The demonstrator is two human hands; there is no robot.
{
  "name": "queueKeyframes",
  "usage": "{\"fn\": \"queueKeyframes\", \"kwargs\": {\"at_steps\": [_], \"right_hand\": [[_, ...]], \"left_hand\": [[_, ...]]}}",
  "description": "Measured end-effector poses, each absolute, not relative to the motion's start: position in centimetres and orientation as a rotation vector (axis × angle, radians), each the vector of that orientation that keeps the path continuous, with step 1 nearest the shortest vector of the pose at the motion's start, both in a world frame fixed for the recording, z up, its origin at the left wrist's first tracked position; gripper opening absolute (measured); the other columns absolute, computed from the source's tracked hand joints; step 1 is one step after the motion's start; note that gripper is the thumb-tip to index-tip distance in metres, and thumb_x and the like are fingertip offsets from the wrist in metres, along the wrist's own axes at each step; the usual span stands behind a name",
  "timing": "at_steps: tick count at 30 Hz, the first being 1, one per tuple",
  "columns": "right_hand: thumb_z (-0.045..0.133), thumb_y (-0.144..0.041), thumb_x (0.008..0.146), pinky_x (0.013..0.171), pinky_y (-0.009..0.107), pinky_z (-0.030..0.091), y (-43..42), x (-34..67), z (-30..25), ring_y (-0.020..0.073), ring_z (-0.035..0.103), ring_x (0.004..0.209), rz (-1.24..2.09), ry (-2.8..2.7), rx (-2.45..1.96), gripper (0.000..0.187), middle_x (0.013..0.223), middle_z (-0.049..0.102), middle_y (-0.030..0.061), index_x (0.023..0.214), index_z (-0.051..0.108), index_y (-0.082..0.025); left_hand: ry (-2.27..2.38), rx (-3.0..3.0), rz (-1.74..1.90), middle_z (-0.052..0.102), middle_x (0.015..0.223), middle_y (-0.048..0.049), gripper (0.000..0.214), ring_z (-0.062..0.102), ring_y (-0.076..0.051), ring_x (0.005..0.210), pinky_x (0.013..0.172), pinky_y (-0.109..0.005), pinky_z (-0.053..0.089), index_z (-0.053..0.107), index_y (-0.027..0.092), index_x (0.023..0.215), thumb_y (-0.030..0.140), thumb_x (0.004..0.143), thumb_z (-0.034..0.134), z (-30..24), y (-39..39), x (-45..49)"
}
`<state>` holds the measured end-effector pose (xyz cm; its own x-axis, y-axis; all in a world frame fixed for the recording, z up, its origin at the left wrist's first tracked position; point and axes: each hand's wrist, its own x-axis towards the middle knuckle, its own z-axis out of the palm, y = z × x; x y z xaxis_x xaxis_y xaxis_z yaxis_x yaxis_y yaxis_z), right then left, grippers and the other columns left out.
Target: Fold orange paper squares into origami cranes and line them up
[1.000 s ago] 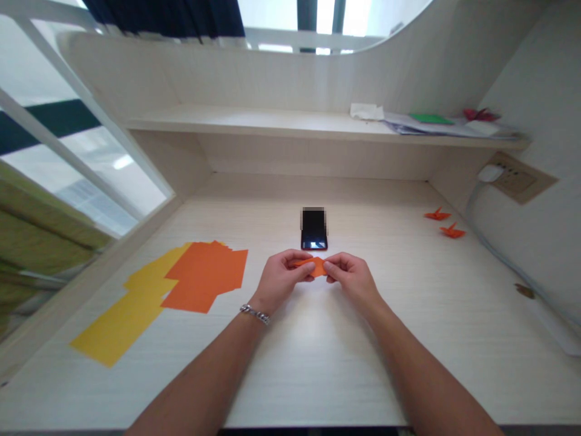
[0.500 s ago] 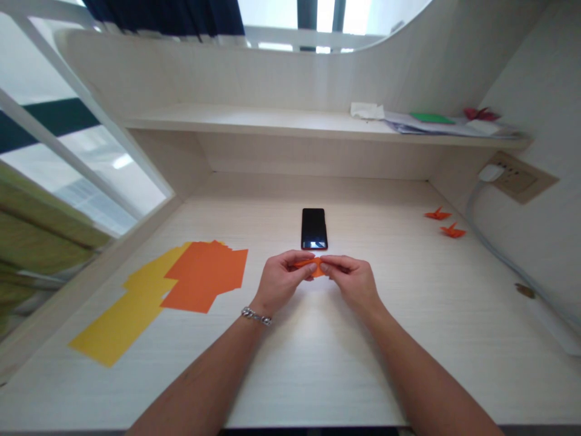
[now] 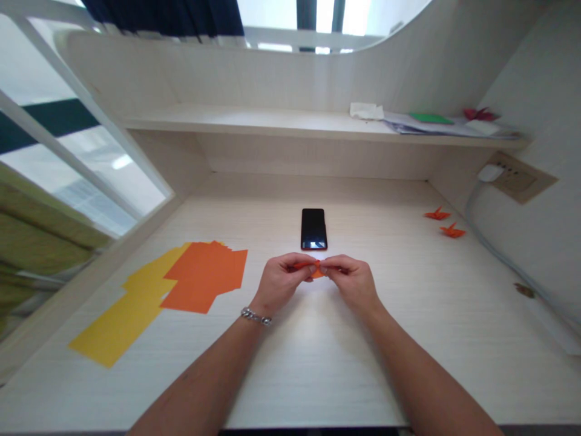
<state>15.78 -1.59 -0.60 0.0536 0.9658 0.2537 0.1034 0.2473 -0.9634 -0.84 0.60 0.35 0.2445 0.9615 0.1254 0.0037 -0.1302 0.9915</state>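
Observation:
A small folded piece of orange paper (image 3: 318,273) is held between my two hands, just above the desk at the middle. My left hand (image 3: 285,275) pinches its left side between thumb and fingers; a silver chain bracelet (image 3: 256,315) circles that wrist. On the right side, my right hand (image 3: 353,278) grips it with thumb and forefinger. Fingertips cover most of the paper, so its exact folds are hidden. Right behind the hands a black phone (image 3: 313,229) lies flat on the desk.
Orange sheets (image 3: 206,272) overlap yellow sheets (image 3: 113,327) at the left. Two folded orange paper cranes (image 3: 452,231) sit at the right, near a grey cable (image 3: 481,233) plugged into a wall socket (image 3: 520,178). A shelf (image 3: 272,118) spans the back, bearing papers (image 3: 426,126).
The fingers have shifted slightly on the orange paper, and less of its upper part shows between them. Everything else stays in place.

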Motion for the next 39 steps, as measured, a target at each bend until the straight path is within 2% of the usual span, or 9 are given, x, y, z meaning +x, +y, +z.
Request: {"fn": "queueKeyframes", "kwargs": {"at_steps": [13, 21, 26, 39], "right_hand": [[0.068, -0.024, 0.071, 0.072, 0.033, 0.053, -1.6, 15.93, -0.46, 0.0206, 0.067, 0.075, 1.143, -1.348, -1.125, 0.015, 0.08, 0.072, 0.0068, 0.084, 0.071, -0.016], [0.071, -0.024, 0.064, 0.06, 0.029, 0.053, -1.58, 15.91, 0.0, 0.0172, 0.065, 0.062, 1.276, -1.222, -1.142, 0.017, 0.069, 0.071, 0.005, 0.078, 0.074, -0.016], [0.071, -0.022, 0.062, 0.058, 0.028, 0.054, -1.69, 15.73, 0.05, 0.017, 0.066, 0.062, 1.392, -1.098, -1.146, 0.016, 0.069, 0.072, 0.0037, 0.076, 0.074, -0.017], [0.073, -0.023, 0.059, 0.058, 0.028, 0.053, -1.72, 15.48, 0.44, 0.0176, 0.066, 0.061, 1.406, -1.011, -1.15, 0.015, 0.068, 0.072, 0.0051, 0.073, 0.075, -0.017]], "left_hand": [[0.974, 1.546, 0.968, 0.07, 0.073, -0.0056, 0.014, 0.064, -0.014, 0.065, 0.062, -0.025, 0.053, 0.069, 0.013, 0.082, 0.024, 0.073, 0.068, 0.95, 0.57, -1.02], [0.926, 1.426, 0.899, 0.068, 0.069, -0.003, 0.009, 0.062, -0.012, 0.059, 0.058, -0.023, 0.052, 0.067, 0.013, 0.078, 0.018, 0.071, 0.067, 1.18, 0.61, -0.98], [0.915, 1.321, 0.884, 0.067, 0.066, -0.0017, 0.006, 0.061, -0.012, 0.058, 0.056, -0.023, 0.052, 0.066, 0.013, 0.075, 0.015, 0.069, 0.067, 1.23, 0.57, -0.81], [0.912, 1.321, 0.93, 0.065, 0.063, -0.0004, 0.004, 0.059, -0.01, 0.055, 0.054, -0.021, 0.049, 0.067, 0.014, 0.074, 0.015, 0.07, 0.066, 1.17, 0.43, -0.7]]}}
